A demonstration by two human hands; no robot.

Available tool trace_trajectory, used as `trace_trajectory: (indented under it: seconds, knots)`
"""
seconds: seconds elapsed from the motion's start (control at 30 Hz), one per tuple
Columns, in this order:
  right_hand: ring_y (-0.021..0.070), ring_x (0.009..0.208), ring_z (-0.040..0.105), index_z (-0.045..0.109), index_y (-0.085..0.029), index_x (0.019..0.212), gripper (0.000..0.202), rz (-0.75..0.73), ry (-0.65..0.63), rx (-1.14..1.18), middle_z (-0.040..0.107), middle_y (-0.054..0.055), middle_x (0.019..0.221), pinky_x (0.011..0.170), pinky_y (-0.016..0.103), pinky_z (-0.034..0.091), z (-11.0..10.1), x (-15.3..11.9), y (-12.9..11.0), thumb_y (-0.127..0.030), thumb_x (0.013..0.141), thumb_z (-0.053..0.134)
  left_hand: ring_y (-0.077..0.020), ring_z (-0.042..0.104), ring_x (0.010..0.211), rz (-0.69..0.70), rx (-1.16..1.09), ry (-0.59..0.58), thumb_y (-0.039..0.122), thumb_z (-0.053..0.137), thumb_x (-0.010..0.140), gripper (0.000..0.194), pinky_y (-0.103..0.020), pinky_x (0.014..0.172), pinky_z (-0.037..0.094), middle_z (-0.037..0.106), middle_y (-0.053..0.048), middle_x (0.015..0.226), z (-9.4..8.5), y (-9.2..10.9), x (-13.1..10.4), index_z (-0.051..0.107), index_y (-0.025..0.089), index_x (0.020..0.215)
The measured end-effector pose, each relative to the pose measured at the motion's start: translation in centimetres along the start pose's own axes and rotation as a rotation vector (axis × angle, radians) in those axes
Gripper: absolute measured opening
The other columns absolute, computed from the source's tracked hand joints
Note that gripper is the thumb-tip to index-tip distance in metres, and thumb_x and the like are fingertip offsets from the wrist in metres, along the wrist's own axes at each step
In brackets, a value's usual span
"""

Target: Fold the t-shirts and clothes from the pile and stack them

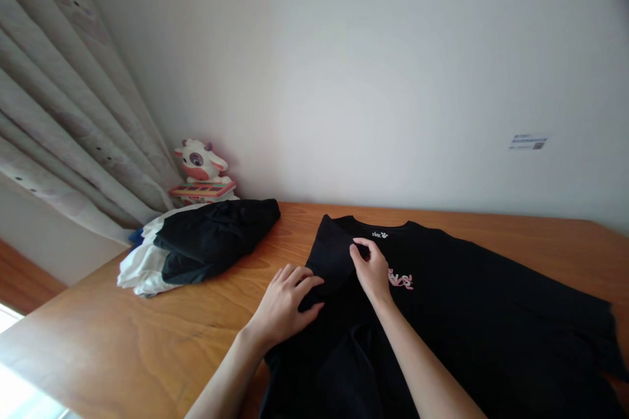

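A black shirt [442, 301] with a pink print on its chest lies spread on the wooden table, its collar toward the wall. Its left side is folded inward near the shoulder, and its right sleeve stretches out flat. My left hand [285, 304] rests on the folded left edge, thumb and fingers apart, touching the cloth. Over the folded part near the collar is my right hand [371, 268], its thumb and index finger curved toward each other with a small gap between the tips.
A pile of black and white clothes [206, 242] lies at the table's back left. Behind it stands a cow-shaped toy [201, 167] with a keyboard. A curtain [63, 91] hangs at the left, and a pale wall [344, 78] rises behind the wooden table [147, 340].
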State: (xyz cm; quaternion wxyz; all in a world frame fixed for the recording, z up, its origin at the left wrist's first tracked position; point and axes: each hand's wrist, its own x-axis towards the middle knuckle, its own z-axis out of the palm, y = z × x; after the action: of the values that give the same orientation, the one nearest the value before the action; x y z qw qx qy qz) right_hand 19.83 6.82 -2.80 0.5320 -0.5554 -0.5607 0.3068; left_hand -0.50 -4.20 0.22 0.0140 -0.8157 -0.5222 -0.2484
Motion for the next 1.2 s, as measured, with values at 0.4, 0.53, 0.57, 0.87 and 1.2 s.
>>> trace_trajectory:
  seconds: [0.4,0.53,0.57,0.87,1.2]
  knots:
    - [0.0252,0.082,0.066,0.074,-0.026,0.088,0.029,0.059,-0.036,-0.284,0.073,0.005,0.084,0.072,0.033,0.045,-2.3,1.4,0.9,-0.045,0.081,0.053,-0.0216,0.065,0.089,0.072,0.000,-0.095,0.020,0.059,0.086,0.019,-0.034,0.081,0.052,0.071,-0.005,0.095,-0.2,1.0,-0.2,0.071,0.025,0.100]
    - [0.0236,0.079,0.066,0.073,-0.026,0.093,0.023,0.045,-0.062,-0.420,0.073,0.004,0.086,0.069,0.032,0.042,-2.8,1.5,1.2,-0.036,0.082,0.056,-0.0225,0.066,0.085,0.043,-0.040,-0.140,0.043,0.065,0.089,0.022,-0.035,0.078,0.053,0.070,-0.005,0.090,-0.4,1.2,-0.3,0.070,0.025,0.100]
    - [0.0233,0.079,0.065,0.072,-0.026,0.096,0.023,0.031,-0.062,-0.450,0.072,0.004,0.086,0.068,0.032,0.041,-2.9,1.5,1.1,-0.034,0.082,0.056,-0.0217,0.066,0.084,0.024,-0.061,-0.140,0.044,0.061,0.092,0.023,-0.034,0.077,0.053,0.070,-0.005,0.089,-0.5,1.3,-0.2,0.070,0.025,0.101]
    - [0.0259,0.099,0.059,0.066,-0.019,0.109,0.026,-0.274,-0.043,-0.738,0.066,0.010,0.104,0.083,0.034,0.039,-2.1,0.5,0.1,-0.020,0.089,0.049,-0.0363,0.057,0.127,-0.172,0.094,-0.237,0.016,0.051,0.090,0.033,-0.047,0.103,0.050,0.060,-0.022,0.135,2.6,3.6,7.9,0.066,0.012,0.120]
    - [0.0215,0.092,0.066,0.064,-0.020,0.114,0.030,-0.187,-0.138,-0.824,0.065,0.010,0.108,0.071,0.030,0.041,-1.8,0.3,1.3,-0.009,0.092,0.046,-0.0345,0.024,0.154,-0.426,0.045,-0.263,0.038,0.035,0.100,0.062,-0.052,0.124,0.023,0.030,-0.024,0.163,11.1,0.2,14.1,0.041,0.003,0.152]
